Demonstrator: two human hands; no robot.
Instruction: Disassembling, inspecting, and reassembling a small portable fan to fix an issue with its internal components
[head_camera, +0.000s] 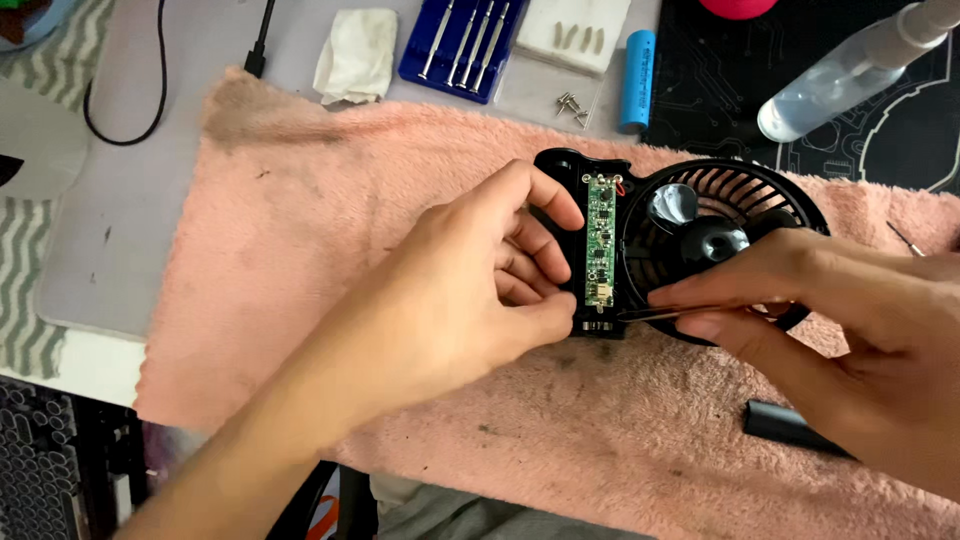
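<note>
Left hand (480, 290): curled around the black handle part of the fan, fingers bent over its left edge, thumb pressed at the lower end near the bottom of the board; grips the housing.
Right hand (850, 330): fingers pressed together, pinching thin metal tweezers (690, 312); tips point left, toward the lower end of the circuit board.
Fan (720, 235): small, black, opened; lies on the pink towel, right of centre; round grille with blades and dark hub on the right side, handle part on the left side.
Circuit board (600, 240): green, narrow, upright in the open handle; small white connector at the lower end; short red wire visible at the top.
Pink towel (300, 300): fluffy, with dark dirty spots; spread under fan and both hands.
Black cover piece (790, 425): on the towel, below the right hand, partly hidden by it.
Screwdriver set (465, 45): blue case with several thin metal drivers, above the towel.
Screws (572, 105): a few small ones, together on a clear flat piece, just beside the blue case.
Blue battery (636, 80): cylinder, upright in view, right of the screws.
White cloth (355, 55): crumpled, left of the blue case.
Spray bottle (850, 75): clear, lying tilted on a black mat, top right.
Black cable (160, 80): curved, top left on a grey mat.
</note>
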